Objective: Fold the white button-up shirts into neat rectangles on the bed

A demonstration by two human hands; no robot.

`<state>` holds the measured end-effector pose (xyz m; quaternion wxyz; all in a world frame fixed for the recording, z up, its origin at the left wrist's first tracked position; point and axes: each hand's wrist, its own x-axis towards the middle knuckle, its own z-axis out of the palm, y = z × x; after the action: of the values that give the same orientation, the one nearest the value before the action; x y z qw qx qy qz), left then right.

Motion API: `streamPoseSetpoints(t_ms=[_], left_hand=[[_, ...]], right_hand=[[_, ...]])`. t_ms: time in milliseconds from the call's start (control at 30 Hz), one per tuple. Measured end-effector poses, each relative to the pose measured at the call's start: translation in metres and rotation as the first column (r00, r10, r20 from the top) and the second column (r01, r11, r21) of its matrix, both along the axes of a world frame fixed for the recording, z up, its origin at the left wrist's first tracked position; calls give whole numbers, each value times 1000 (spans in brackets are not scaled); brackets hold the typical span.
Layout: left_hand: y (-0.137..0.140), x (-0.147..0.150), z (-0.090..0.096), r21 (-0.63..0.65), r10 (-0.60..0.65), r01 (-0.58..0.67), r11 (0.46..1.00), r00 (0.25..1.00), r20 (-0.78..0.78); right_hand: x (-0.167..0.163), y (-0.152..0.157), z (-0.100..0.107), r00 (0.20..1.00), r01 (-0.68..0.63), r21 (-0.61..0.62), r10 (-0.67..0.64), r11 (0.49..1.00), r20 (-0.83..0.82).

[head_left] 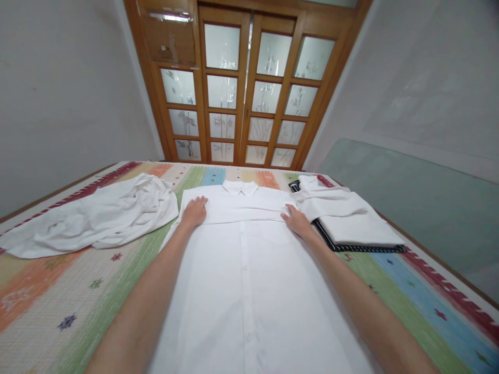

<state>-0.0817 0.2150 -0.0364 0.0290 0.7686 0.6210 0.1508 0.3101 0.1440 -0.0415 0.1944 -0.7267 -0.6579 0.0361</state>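
Observation:
A white button-up shirt [218, 275] lies front side up on the bed, its collar at the far end and its button strip running down the middle towards me. A horizontal fold or layer edge crosses the chest. My left hand [196, 210] rests on the shirt's left side near the shoulder, fingers stretched out on the cloth. On the opposite side my right hand [295, 219] touches the shirt near that edge, thumb and fingers apart. Both hands look open. The shirt's near end runs out of view between my forearms.
A crumpled white garment [113, 215] lies at the left. At the right is a stack of folded white clothes [360, 226], with a black striped piece [331, 241] underneath. A patterned striped bedspread [128, 291] covers the bed. Beyond stand wooden glass-paned doors [244, 88]; a pale green headboard-like panel [409, 176] is at right.

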Motion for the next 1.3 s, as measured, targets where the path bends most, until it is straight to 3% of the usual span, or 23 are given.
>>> streamPoseSetpoints(t_ms=[100,267,467,867,1133,1300], left_hand=[[-3,0,2,-8,-1,1,1000,1000,-21],[-7,2,4,-5,5,-5,1000,1000,-25],[-8,4,5,-18,22,-22,1000,1000,3],[-7,2,3,24,7,-7,1000,1000,29],[-7,3,3,23,14,-14,1000,1000,18],[-5,2,1,32,4,-5,999,1000,26]], right_hand=[[-6,3,-2,996,-33,-32,36,999,84],[-23,7,-4,954,-197,-118,218,973,205],[-39,5,0,968,-175,-131,195,976,159],[-99,16,1,953,-283,-127,294,951,77],[-102,-8,3,924,-346,-108,358,932,131],[-92,-9,3,953,-232,-98,247,968,174]])
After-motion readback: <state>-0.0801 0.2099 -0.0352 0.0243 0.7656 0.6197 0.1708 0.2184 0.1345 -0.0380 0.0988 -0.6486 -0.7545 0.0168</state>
